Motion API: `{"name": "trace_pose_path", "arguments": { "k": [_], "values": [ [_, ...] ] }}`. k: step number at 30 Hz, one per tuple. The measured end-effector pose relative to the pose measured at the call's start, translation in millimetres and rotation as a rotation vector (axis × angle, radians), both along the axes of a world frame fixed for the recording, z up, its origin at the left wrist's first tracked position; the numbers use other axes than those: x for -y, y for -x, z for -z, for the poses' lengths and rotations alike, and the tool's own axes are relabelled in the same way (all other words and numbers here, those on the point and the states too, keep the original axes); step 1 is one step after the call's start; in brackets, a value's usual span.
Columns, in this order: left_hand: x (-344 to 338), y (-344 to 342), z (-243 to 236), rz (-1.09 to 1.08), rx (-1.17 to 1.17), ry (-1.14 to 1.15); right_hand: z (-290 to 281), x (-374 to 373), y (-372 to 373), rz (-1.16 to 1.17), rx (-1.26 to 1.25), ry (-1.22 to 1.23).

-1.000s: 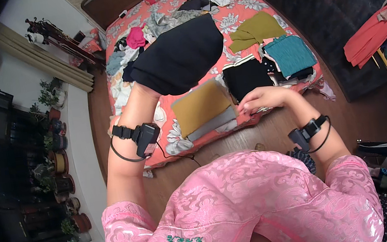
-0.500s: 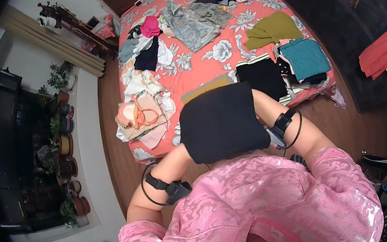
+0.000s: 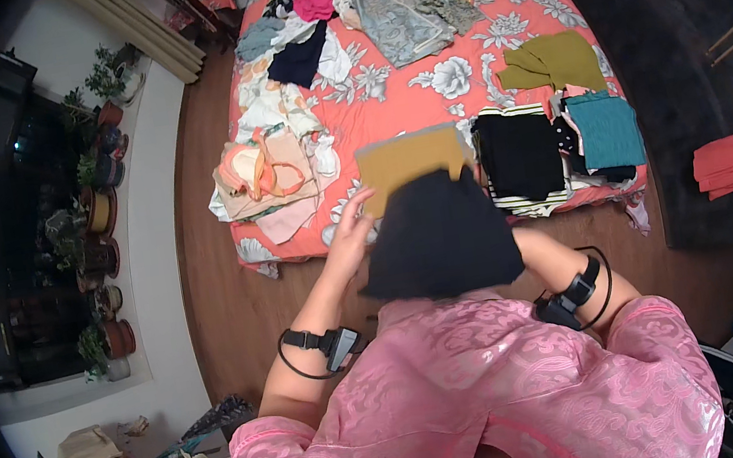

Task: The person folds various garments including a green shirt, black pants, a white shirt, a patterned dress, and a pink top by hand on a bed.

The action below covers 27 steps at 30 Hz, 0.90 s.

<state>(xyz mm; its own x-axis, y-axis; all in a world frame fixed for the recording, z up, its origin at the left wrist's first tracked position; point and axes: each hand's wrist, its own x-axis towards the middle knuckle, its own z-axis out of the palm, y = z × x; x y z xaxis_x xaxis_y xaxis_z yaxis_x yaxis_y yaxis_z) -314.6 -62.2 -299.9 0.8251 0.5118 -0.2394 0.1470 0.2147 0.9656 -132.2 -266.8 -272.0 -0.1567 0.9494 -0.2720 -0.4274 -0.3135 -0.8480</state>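
Observation:
A piece of black clothing point(image 3: 440, 242) hangs in front of me at the near edge of the bed, narrow at its top and wider below. My right hand holds it up from behind near the top; the cloth hides most of that hand, and only a sliver of skin point(image 3: 478, 174) shows beside it. My left hand point(image 3: 356, 224) is off the cloth, its fingers apart beside a folded ochre garment point(image 3: 408, 155) with a grey edge, which lies on the bed partly behind the black piece.
The flowered coral bed point(image 3: 448, 79) carries a folded black stack point(image 3: 522, 158), a teal pile point(image 3: 606, 129), an olive garment point(image 3: 555, 63) and a peach pile point(image 3: 269, 182) at left. Loose clothes point(image 3: 396, 11) lie farther back. Potted plants point(image 3: 98, 209) line the left sill.
My left hand has come off the black clothing and shows at its left. The cloth has narrowed at the top and swung right and lower, uncovering more of the ochre garment.

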Motion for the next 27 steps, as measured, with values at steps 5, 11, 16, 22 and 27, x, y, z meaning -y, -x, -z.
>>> {"name": "trace_pose_path", "arguments": {
  "k": [5,11,16,22,27],
  "values": [
    [40.7,-3.7,-31.4,0.669,-0.298,0.659,35.8,8.5,43.1,-0.240,0.152,0.138],
    [26.4,26.0,-86.3,0.661,-0.134,0.610,28.5,34.6,15.9,-0.340,0.192,0.369],
    [2.8,71.8,48.0,0.521,-0.132,0.884,13.3,44.4,12.4,0.339,-0.422,0.421],
    [4.4,5.0,39.6,0.467,0.013,1.212,21.2,22.0,43.3,0.051,0.073,0.307],
    [-14.4,-8.5,41.7,0.400,0.100,1.325,43.4,9.2,54.0,0.427,-0.185,0.513]
  ]
}}
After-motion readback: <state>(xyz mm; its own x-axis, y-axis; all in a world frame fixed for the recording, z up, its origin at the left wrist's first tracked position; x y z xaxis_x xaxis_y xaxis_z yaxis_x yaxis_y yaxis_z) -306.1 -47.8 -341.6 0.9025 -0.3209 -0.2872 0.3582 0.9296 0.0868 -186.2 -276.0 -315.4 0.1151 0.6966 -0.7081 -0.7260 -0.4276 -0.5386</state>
